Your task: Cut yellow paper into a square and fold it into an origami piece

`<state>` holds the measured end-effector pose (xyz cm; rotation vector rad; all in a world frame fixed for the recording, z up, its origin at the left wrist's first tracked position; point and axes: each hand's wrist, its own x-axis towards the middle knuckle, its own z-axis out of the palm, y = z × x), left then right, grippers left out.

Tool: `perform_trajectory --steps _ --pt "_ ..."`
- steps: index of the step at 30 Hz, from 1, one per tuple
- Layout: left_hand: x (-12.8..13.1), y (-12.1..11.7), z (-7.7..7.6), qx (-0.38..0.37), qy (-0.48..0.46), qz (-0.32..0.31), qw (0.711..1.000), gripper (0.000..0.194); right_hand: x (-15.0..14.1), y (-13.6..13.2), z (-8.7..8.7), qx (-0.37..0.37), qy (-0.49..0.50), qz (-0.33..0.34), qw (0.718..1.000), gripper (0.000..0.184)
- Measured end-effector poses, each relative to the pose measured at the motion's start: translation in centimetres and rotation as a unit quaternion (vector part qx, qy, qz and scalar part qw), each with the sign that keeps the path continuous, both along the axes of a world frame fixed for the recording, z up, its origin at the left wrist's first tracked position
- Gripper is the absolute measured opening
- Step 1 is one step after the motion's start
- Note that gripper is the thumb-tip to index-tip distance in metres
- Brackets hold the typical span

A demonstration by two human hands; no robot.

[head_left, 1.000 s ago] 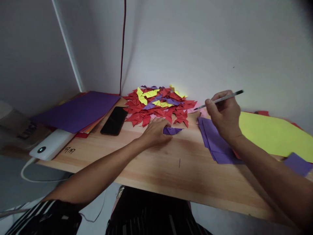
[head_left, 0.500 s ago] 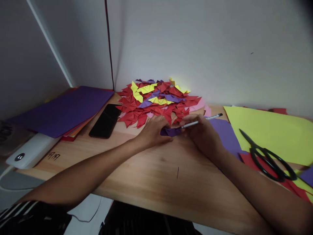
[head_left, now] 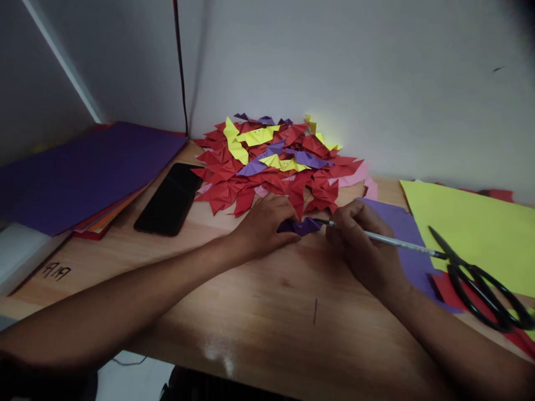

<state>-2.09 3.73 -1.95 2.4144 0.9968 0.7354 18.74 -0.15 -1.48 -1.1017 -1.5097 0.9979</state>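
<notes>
Between the thumb and fingers of my left hand (head_left: pixel 267 225) is a small folded purple paper bat (head_left: pixel 307 226), held low over the wooden table. My right hand (head_left: pixel 368 242) grips a slim silver-white pen (head_left: pixel 401 243), its dark tip pointing left at the paper's right end. Whether the tip touches the paper I cannot tell. Just beyond both hands lies a heap of folded paper bats (head_left: pixel 276 161), mostly red, with several yellow and purple ones on top; some yellow ones carry small drawn dots.
Black-handled scissors (head_left: pixel 480 284) rest on the right over yellow paper (head_left: pixel 480 234) and red scraps. A purple sheet (head_left: pixel 380 214) lies under my right hand. At left are a black phone (head_left: pixel 169 200), a stack of coloured paper (head_left: pixel 92 167) and a white device (head_left: pixel 25 256).
The pen has swung from pointing up and right to lying lower, its tail now toward the scissors. My right hand has turned and shifted right. The view has moved slightly; my left hand keeps the paper.
</notes>
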Motion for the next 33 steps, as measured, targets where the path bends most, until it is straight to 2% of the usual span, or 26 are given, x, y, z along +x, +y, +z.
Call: perform_trajectory --steps 3,7,10,13,23,33 --pt "-0.1 0.2 0.0 -0.011 -0.014 -0.016 1.000 0.016 0.0 -0.4 0.1 -0.020 -0.046 -0.001 0.999 0.016" --pt "-0.1 0.4 0.1 -0.037 -0.035 -0.022 0.998 0.008 -0.2 -0.8 0.6 0.024 -0.114 0.032 0.993 0.022" --pt "-0.1 0.4 0.2 -0.050 -0.056 -0.025 0.997 0.006 -0.6 -0.9 0.9 0.062 -0.163 0.015 0.985 0.011" --pt "-0.1 0.3 0.3 -0.054 -0.067 -0.024 0.996 0.006 -0.8 -1.0 1.0 0.073 -0.202 -0.014 0.977 0.011" --pt "-0.2 0.2 0.8 -0.100 -0.072 -0.018 0.992 0.006 -1.1 -0.9 0.7 0.081 -0.240 -0.016 0.967 0.012" --pt "-0.3 0.3 0.7 -0.090 -0.079 -0.039 0.992 0.012 -1.4 -1.0 0.8 0.096 -0.253 -0.004 0.963 0.007"
